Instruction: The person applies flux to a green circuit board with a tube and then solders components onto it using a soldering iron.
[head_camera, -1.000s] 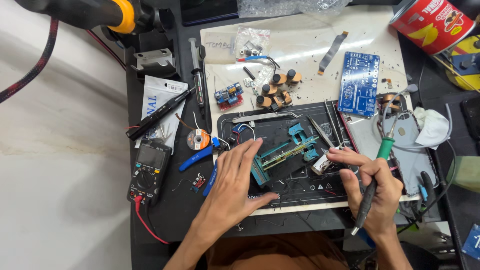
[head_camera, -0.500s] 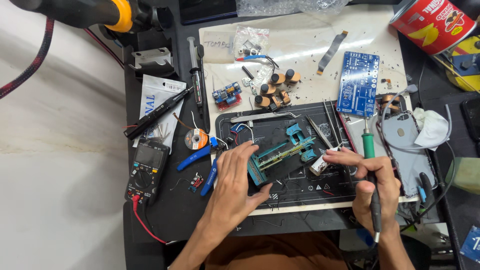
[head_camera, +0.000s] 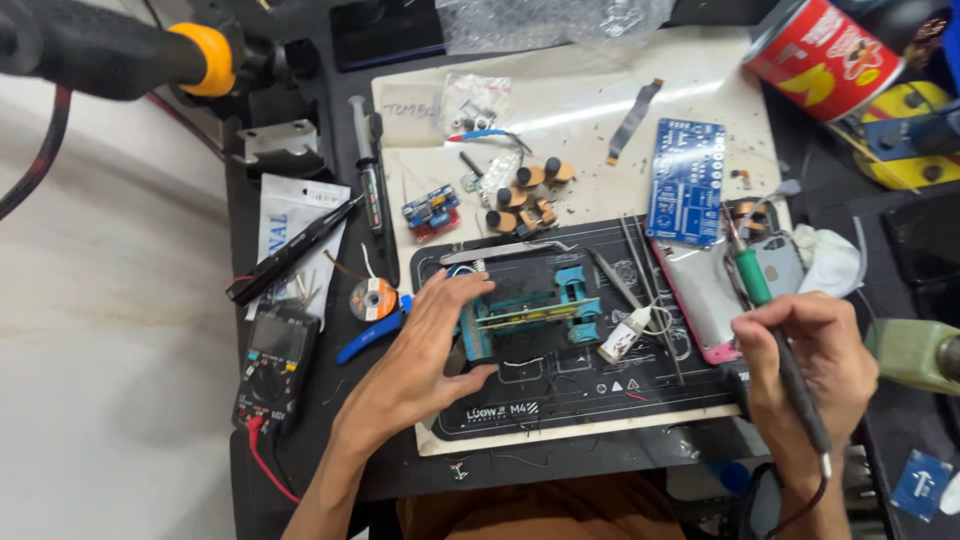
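Observation:
My left hand (head_camera: 425, 350) lies flat on the black work mat (head_camera: 600, 400), fingers spread, its fingertips against the left end of a teal circuit-board holder (head_camera: 530, 312) that clamps a narrow board. My right hand (head_camera: 805, 365) is closed around a soldering iron (head_camera: 770, 330) with a green grip, its tip pointing up and away over a pink-edged phone (head_camera: 715, 290). A small white bottle (head_camera: 622, 335) lies on the mat between the holder and the right hand. Tweezers (head_camera: 612, 278) rest just above it.
A blue circuit board (head_camera: 686, 182), several small black capacitors (head_camera: 525, 195), a multimeter (head_camera: 275, 365), blue cutters (head_camera: 370, 335), a solder wick spool (head_camera: 372, 298), a black pen-like tool (head_camera: 295, 248) and a red can (head_camera: 820, 45) surround the mat. A white cloth (head_camera: 825, 262) sits right.
My right hand has pulled away to the right from the holder, swinging the soldering iron so its tip points up over the phone. The left hand has stayed at the holder.

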